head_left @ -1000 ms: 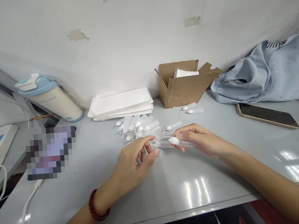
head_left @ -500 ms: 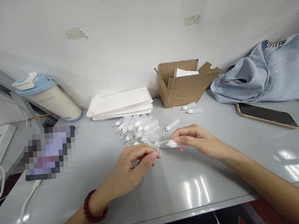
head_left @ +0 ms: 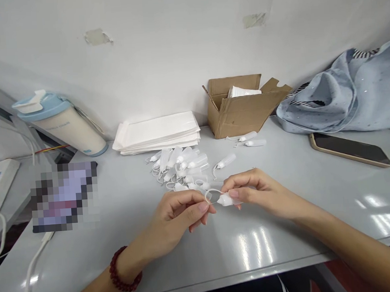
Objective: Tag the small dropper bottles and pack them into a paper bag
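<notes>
Between the thumb and fingers of my right hand [head_left: 253,188] is a small translucent needle-tip bottle [head_left: 224,200], its white cap and thin needle pointing left. My left hand [head_left: 183,213] pinches the free end of the bottle's white cap strap [head_left: 211,191] close to the needle tip; the strap arcs above the needle. Whether the strap's end covers the tip is too small to tell. Just beyond my hands lies a pile of similar bottles [head_left: 183,164], with a single bottle [head_left: 226,160] to its right.
Behind the pile lies a stack of white envelopes [head_left: 157,131]. An open cardboard box [head_left: 238,116] stands near the wall, two small bottles [head_left: 248,136] before it. At right are a phone [head_left: 350,149] and a blue cloth bag [head_left: 331,94]; at left, a tumbler [head_left: 70,126] and a blurred-out device [head_left: 65,195].
The held bottle has moved slightly down, clear of the pile. My left fingertips have brought the strap's end to the needle tip, and the strap now bends in a tighter arc.
</notes>
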Available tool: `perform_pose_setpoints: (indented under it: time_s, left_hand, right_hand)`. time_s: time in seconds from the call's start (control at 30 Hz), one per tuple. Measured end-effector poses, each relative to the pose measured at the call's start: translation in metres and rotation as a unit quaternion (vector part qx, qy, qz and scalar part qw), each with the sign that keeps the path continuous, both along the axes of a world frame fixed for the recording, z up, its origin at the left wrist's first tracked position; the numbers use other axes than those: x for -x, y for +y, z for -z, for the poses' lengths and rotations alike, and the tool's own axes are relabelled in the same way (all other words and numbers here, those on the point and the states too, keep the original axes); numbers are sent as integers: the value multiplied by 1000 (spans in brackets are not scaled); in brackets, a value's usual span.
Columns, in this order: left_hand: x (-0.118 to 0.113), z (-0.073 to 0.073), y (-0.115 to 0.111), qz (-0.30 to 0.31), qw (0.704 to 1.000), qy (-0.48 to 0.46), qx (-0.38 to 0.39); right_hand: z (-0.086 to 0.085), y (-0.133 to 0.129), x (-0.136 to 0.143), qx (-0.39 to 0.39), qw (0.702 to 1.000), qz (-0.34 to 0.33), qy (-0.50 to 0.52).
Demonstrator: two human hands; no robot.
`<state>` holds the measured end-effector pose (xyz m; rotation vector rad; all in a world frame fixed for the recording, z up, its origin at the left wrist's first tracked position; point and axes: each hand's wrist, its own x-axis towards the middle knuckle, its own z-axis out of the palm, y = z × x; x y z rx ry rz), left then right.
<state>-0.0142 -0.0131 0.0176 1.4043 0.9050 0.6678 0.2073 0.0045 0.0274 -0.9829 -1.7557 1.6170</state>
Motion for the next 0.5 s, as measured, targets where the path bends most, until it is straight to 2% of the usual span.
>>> perform_pose_setpoints:
  time_s: [0.3,0.5]
  left_hand:
    - [0,-2,-1,20,1000,-20,11]
    - [-2,-1,-1,1,996,64,-61]
  right_hand:
    - [2,0,-1,-10,1000,-1,-25]
    - [0,0,-1,-31,997,0,-65]
